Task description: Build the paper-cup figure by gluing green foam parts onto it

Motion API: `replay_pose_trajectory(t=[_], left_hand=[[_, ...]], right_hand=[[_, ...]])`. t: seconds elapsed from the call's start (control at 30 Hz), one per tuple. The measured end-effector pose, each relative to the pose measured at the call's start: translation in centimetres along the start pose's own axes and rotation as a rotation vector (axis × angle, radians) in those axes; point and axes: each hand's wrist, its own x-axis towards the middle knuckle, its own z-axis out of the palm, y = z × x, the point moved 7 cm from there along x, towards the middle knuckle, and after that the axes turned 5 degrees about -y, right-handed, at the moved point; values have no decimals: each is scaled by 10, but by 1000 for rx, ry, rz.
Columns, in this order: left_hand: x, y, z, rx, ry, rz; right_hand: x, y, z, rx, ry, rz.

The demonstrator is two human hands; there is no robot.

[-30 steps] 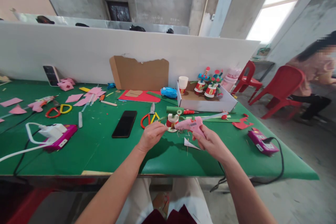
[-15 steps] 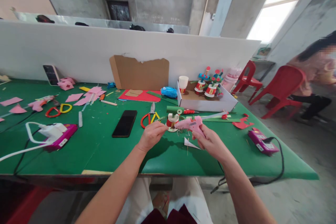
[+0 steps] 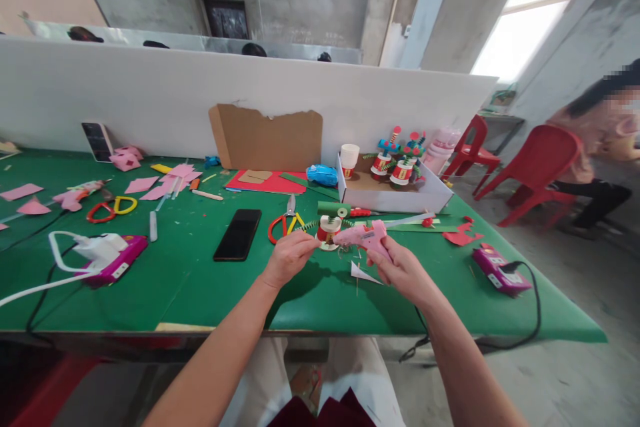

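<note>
A pink hot glue gun (image 3: 364,235) is gripped in my right hand (image 3: 397,263), its nozzle pointing left. My left hand (image 3: 291,257) is closed in a pinch close to the nozzle; whatever lies between its fingertips is too small to make out. Just behind the nozzle stands a red and white paper-cup figure (image 3: 328,230) with green spring-like arms and a green paper roll (image 3: 330,209) on top. Scissors (image 3: 287,219) with red and yellow handles lie behind my left hand. A white paper scrap (image 3: 363,273) rests below the glue gun.
A black phone (image 3: 237,235) lies left of my hands. At the back, a white box (image 3: 400,197) holds several cup figures. Purple power strips (image 3: 120,261) sit on both sides, with cables. Pink paper pieces (image 3: 173,181) are scattered left. A person sits at far right beyond red chairs (image 3: 537,163).
Both hands and the glue gun stay almost still. The seated person at the right has shifted their arms slightly.
</note>
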Motion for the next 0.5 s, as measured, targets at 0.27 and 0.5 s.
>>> replay_pose_trajectory(t=[0.27,0.5], left_hand=[[2,1,-1,-6,-2,15],[2,2,-1,1,-7,18]], right_hand=[[0,1,1,14,-3,4],[1,1,0,-14,12,-2]])
